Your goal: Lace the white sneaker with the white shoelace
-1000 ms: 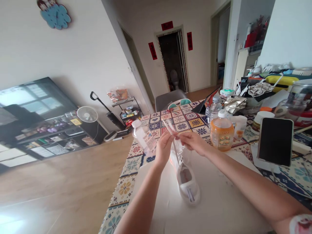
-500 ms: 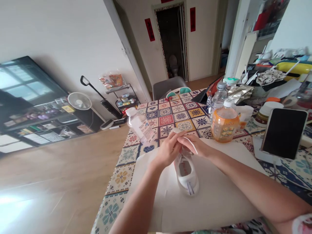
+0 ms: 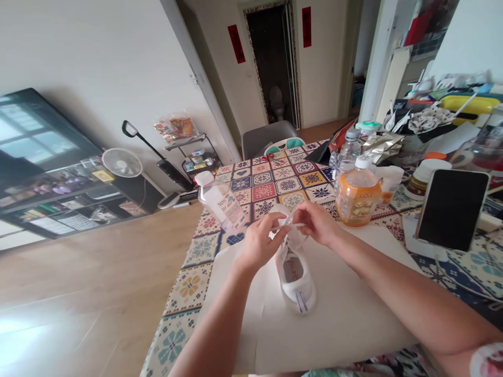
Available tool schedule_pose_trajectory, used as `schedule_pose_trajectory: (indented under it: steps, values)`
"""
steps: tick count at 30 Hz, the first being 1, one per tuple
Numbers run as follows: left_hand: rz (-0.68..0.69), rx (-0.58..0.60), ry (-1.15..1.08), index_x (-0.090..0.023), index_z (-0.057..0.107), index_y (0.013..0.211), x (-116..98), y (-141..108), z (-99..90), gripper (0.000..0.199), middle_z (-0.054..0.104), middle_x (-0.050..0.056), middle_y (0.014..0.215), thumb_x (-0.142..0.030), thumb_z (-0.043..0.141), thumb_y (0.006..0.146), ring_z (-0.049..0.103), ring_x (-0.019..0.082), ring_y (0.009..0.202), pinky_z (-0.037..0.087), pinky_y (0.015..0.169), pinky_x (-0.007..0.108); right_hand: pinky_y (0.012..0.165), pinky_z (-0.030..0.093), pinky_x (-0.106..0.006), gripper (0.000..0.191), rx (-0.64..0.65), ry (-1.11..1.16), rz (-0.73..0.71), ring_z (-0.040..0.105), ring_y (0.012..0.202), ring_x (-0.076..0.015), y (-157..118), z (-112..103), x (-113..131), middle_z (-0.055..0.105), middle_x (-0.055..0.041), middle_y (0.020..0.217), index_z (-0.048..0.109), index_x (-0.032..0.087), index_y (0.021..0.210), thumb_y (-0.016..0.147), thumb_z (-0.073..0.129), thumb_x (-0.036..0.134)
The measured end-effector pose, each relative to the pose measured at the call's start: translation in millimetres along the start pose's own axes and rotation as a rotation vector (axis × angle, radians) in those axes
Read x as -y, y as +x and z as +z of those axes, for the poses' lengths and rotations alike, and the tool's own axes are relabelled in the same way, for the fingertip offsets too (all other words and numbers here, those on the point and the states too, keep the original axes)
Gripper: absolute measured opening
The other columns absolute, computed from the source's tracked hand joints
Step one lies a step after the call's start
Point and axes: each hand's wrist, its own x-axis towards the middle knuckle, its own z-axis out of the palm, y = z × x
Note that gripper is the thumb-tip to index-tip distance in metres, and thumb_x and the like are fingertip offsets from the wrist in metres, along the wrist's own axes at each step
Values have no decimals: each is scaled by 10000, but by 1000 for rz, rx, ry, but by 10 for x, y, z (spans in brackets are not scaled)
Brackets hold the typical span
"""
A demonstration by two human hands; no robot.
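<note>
Your left hand (image 3: 261, 243) and right hand (image 3: 316, 224) are both pinching the lace (image 3: 293, 225), holding it just above the white sneaker (image 3: 294, 277) at lower center.

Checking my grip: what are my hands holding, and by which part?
The left hand and right hand pinch the white shoelace of the sneaker, at a stretch above its opening.
</note>
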Motion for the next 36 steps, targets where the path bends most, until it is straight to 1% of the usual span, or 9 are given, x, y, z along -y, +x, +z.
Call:
schedule_pose_trajectory:
  steps: [4, 7, 11, 15, 18, 24, 29, 32, 36]
  values:
    - [85, -32, 3, -222, 702, 1038, 14, 19, 2, 169, 707, 25, 811, -294, 611, 915, 650, 142, 724, 505, 655, 236, 350, 119, -205, 267, 40, 14, 77, 254, 346, -42, 24, -16, 9, 525, 16, 447, 547, 180, 495, 614, 617, 409]
    - [30, -35, -78, -213, 744, 878, 12, 54, 4, 115, 715, 42, 807, -263, 641, 887, 656, 160, 753, 516, 708, 268, 359, 135, -203, 276, 75, 20, 95, 227, 347, -37, 33, -33, 29, 512, 32, 452, 556, 176, 539, 632, 621, 427]
    - [-312, 60, -380, -183, 716, 702, 15, 116, -60, 168, 652, 23, 674, -336, 749, 763, 558, 131, 619, 435, 565, 242, 441, 247, -195, 170, 165, -24, 16, 333, 441, -56, 1, -53, 70, 502, 62, 539, 562, 185, 630, 600, 695, 286]
    - [-740, 219, -942, -142, 650, 669, 21, 141, -139, 370, 353, -89, 476, -448, 847, 608, 250, 34, 429, 179, 418, 189, 572, 336, -229, 105, 317, -387, -265, 444, 622, -103, -65, -41, 53, 528, 26, 714, 652, 187, 731, 682, 728, 240]
    - [-849, 241, -1120, -144, 604, 660, 31, 137, -153, 443, 297, -112, 478, -429, 911, 517, 193, 17, 433, 109, 424, 183, 646, 361, -257, 149, 336, -619, -432, 474, 720, -125, -112, -13, 17, 551, -9, 848, 671, 183, 726, 765, 747, 305]
    - [-756, 335, -964, -148, 579, 602, 246, 133, -264, 476, 313, -107, 454, -497, 888, 509, 182, 22, 432, 98, 452, 205, 756, 415, -281, 280, 454, -400, -294, 533, 817, -144, -120, -87, 98, 578, -32, 941, 642, 172, 664, 829, 698, 391]
    - [-652, 543, -697, -168, 539, 555, 436, 109, -495, 342, 445, -58, 526, -409, 776, 608, 346, 77, 525, 233, 527, 224, 521, 362, -239, 395, 491, -273, -30, 404, 491, -95, -120, -311, 234, 399, 49, 510, 388, 198, 498, 766, 654, 314]
    - [-668, 699, -402, -183, 546, 544, 522, 71, -612, 245, 469, -53, 545, -345, 715, 619, 399, 112, 572, 290, 576, 244, 398, 167, -214, 366, 472, -363, 172, 167, 379, -52, -155, -481, 313, 231, 112, 439, 317, 223, 523, 720, 620, 282]
    - [-552, 933, -162, -201, 631, 594, 609, 35, -670, 121, 570, -26, 631, -297, 682, 646, 510, 160, 672, 351, 636, 260, 414, 132, -216, 336, 505, -701, 260, 179, 391, -41, -189, -678, 376, 267, 98, 403, 328, 206, 472, 698, 576, 230]
